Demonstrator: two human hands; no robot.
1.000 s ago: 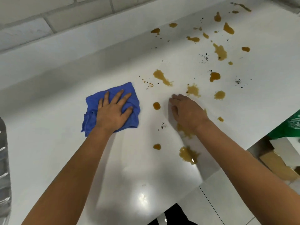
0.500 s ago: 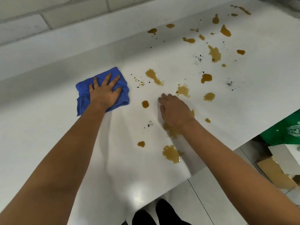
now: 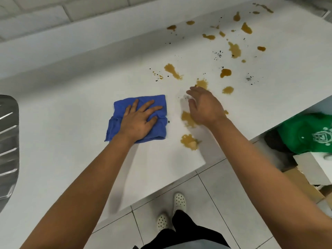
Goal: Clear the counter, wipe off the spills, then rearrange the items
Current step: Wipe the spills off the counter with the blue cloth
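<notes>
A folded blue cloth [image 3: 158, 105] lies flat on the white counter [image 3: 71, 114]. My left hand [image 3: 139, 120] presses on it with fingers spread and straight. My right hand [image 3: 203, 106] hovers just right of the cloth, fingers relaxed and lifted a little off the counter, over a brown puddle [image 3: 186, 117]. Several brown spills dot the counter to the right and far right, such as a spill [image 3: 173, 71] beyond the cloth and a puddle [image 3: 189, 141] near the front edge. Small dark specks [image 3: 218, 54] lie among them.
A metal sink drainboard [image 3: 8, 150] sits at the left edge. A tiled wall [image 3: 53, 8] runs behind the counter. Right of the counter, on the floor, are a green bag [image 3: 310, 133] and cardboard [image 3: 305, 182]. My white shoes [image 3: 179, 201] stand on floor tiles below.
My left hand has slid the cloth toward me and to the right, over the small spots beside my right hand. My right hand has lifted off the counter.
</notes>
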